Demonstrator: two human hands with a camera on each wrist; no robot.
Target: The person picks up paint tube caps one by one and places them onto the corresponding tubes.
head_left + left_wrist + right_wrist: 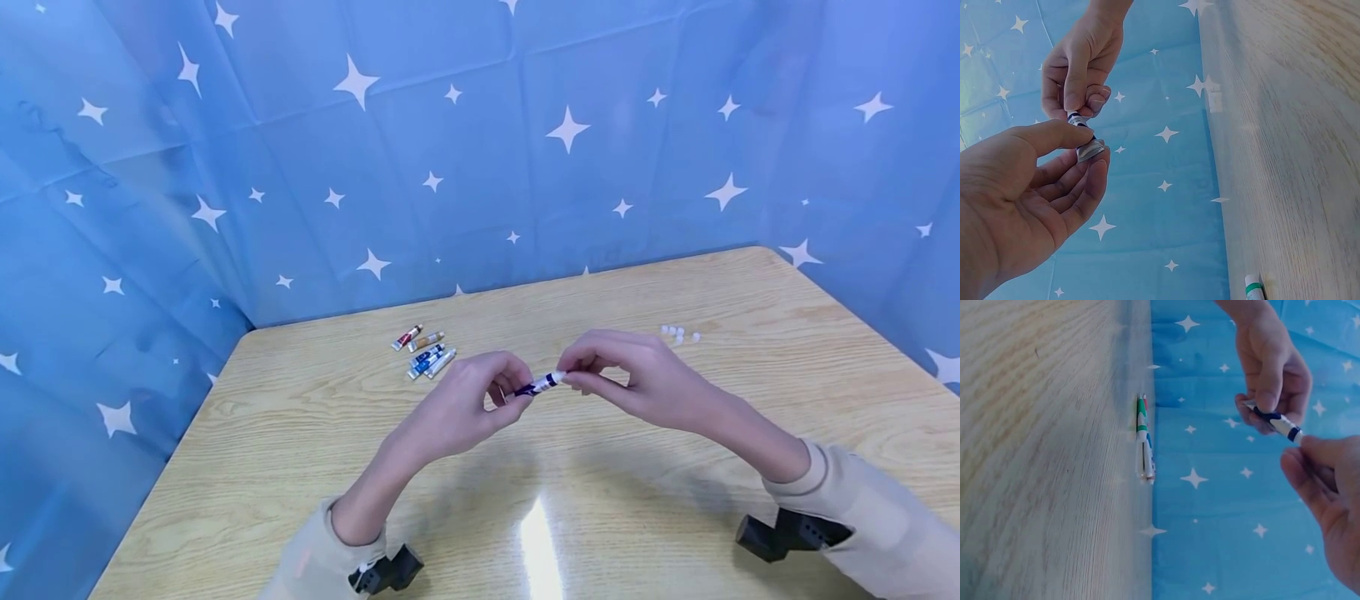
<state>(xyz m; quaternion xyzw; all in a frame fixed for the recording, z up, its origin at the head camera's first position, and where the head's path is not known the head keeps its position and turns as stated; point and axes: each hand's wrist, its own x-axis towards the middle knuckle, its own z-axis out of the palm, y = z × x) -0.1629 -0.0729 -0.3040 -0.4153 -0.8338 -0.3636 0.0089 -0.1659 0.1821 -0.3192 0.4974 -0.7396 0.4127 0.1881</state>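
A small paint tube (542,384) with a dark purple-blue and white label is held in the air above the table. My left hand (468,408) pinches its flat crimped end between thumb and fingers. At the other end, the thumb and fingertips of my right hand (648,379) pinch the tube's tip and largely cover it. The left wrist view shows the silver crimp of the tube (1090,150) sticking out below the left thumb. In the right wrist view the tube (1279,424) slants between both hands.
Several paint tubes (426,360), with red, ochre, blue and pale labels, lie at the table's back left. Several small white caps (679,333) are grouped at the back right. A blue star-patterned curtain (480,167) hangs behind the wooden table (285,467).
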